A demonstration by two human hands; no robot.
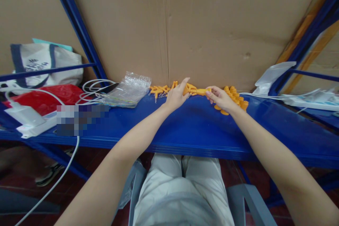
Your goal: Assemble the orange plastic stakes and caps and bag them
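Against the cardboard, orange branched pieces with metal spirals lie on the blue shelf. My left hand is over their right part, thumb and index finger spread apart; whether it touches a piece under the palm is hidden. My right hand pinches the right end of an orange elongated piece, which points left toward my left hand. Beside and behind my right hand sits a cluster of orange cup-like pieces, with flat round orange ones at its front.
A clear plastic bag, white cables, a red bag and a power strip lie left. White plastic and another strip are right. Blue posts frame the shelf. A person's leg shows lower left.
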